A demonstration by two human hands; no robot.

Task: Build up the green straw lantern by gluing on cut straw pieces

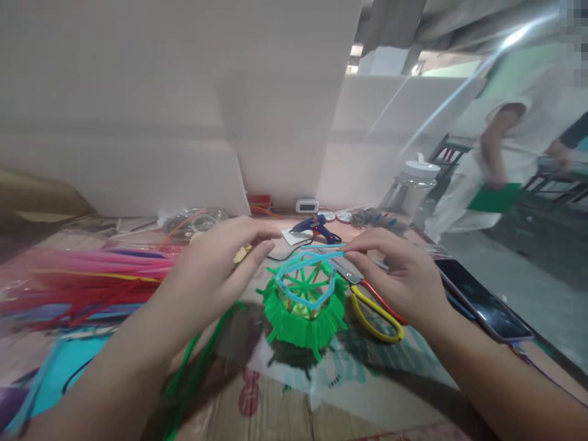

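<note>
A green pipe-cleaner craft (pixel 307 331) with a fringed skirt and spoke-like green strands stands upright on the cardboard. Around its top runs a light blue pipe cleaner (pixel 288 294), bent into an angular ring. My right hand (pixel 399 269) pinches the loose end of this blue pipe cleaner between thumb and forefinger. On the other side, my left hand (pixel 229 263) hovers at the upper left of the craft, thumb and forefinger a little apart with nothing visible between them. Scissors (pixel 374 312) with yellow and red handles lie beside the craft, below my right hand.
Behind the craft lies a blue glue gun (pixel 316 228). Bundled pink and red pipe cleaners (pixel 105 275) lie at left, green ones (pixel 197 355) nearer. A phone (pixel 484 300) and clear bottle (pixel 413 184) are at right. Beyond, a person (pixel 514 135) holds something green.
</note>
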